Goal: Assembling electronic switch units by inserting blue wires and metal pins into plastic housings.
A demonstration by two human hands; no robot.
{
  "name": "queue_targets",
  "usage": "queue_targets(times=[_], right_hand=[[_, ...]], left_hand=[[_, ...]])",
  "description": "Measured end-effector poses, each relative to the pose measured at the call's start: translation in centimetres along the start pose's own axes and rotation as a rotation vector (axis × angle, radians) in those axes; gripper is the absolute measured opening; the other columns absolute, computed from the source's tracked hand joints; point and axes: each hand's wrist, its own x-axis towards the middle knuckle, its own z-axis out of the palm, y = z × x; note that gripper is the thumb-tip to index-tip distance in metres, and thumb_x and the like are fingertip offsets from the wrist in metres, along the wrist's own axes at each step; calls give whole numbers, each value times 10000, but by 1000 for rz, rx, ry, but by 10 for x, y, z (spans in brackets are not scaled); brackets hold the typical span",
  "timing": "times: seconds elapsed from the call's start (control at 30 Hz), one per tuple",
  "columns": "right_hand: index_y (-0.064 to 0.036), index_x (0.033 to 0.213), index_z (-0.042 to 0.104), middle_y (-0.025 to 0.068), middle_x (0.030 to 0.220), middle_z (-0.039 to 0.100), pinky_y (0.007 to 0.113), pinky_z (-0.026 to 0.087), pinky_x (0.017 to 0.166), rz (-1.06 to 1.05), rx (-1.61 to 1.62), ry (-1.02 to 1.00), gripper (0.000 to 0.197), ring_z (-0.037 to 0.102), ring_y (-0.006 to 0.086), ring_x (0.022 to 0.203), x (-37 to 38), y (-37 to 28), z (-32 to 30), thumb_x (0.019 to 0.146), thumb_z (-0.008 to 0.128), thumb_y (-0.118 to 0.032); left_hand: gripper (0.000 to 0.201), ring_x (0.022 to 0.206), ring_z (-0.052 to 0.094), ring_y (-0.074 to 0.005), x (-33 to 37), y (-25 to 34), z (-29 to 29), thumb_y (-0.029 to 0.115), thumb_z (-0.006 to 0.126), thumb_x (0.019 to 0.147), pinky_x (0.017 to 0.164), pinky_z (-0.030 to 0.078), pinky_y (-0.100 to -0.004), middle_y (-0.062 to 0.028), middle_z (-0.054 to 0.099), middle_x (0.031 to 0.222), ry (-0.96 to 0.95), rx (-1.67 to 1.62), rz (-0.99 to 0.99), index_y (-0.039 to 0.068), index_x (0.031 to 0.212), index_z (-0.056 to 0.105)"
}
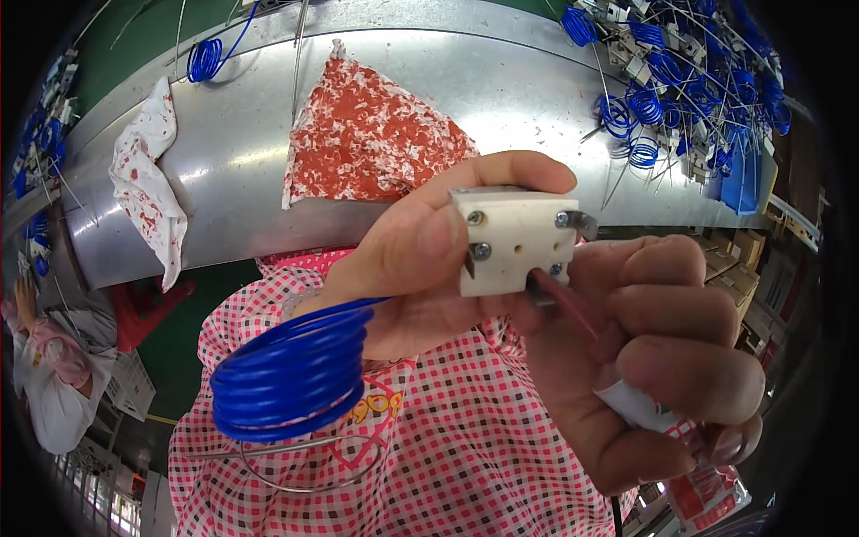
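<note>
My left hand (407, 255) is closed on a white block-shaped thermostat (517, 242), with thumb and fingers at its sides. Screws and metal terminals show on the face of the block. A blue coiled tube (288, 371) hangs below my left wrist, apparently joined to the block, with a bare metal loop beneath it. In my right hand (667, 331) is a small white tube with a dark red tapered nozzle (573, 309). The fingers are wrapped round its body. The nozzle's tip meets the block's lower edge beside a screw; whether it touches, I cannot tell.
A red-stained cloth (371, 134) and a white cloth with red spots (148, 174) lie on the metal table (237, 125). Many blue-coiled thermostats (680, 98) are heaped at the far right, above a blue bin (741, 174). Another person (63, 367) sits at the left.
</note>
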Motion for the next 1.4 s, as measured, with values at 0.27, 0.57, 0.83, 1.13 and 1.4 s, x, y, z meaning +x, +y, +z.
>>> queue_targets(times=[0.27,0.57,0.83,1.13,1.4], right_hand=[[-62,776,397,50,634,416,268,365,464,-39,-11,-199,351,368,135,479,1,11,-15,882,392,-396],[-86,705,354,-21,622,388,248,288,448,-112,57,-33,289,348,94,443,-4,14,-10,870,435,-309],[-106,712,372,-48,598,396,241,233,428,-65,247,3,274,291,80,423,-2,21,-8,854,482,-313],[-110,792,377,-63,593,402,249,226,434,-131,507,137,216,270,77,412,-5,26,-2,850,495,-281],[-101,814,367,-33,643,409,262,271,457,-250,215,393,199,317,94,452,-3,39,29,872,441,-277]], left_hand=[[610,954,457,-235,0,2,-3,416,539,806,734,461,-259,-143,341,1126,65,-8,-45,75,1241,281],[627,1010,447,-251,-1,-2,-5,430,543,788,718,470,-269,-164,360,1129,-15,46,-43,39,1208,291],[682,907,519,-269,-2,9,-3,451,591,753,592,504,-262,-191,391,1125,16,13,-184,27,1199,296],[662,920,517,-265,0,7,-6,426,603,756,592,479,-246,-176,413,1084,-24,28,-168,18,1188,314],[623,995,453,-239,2,3,-8,426,571,778,714,469,-269,-143,355,1135,34,-8,-124,52,1204,313]])
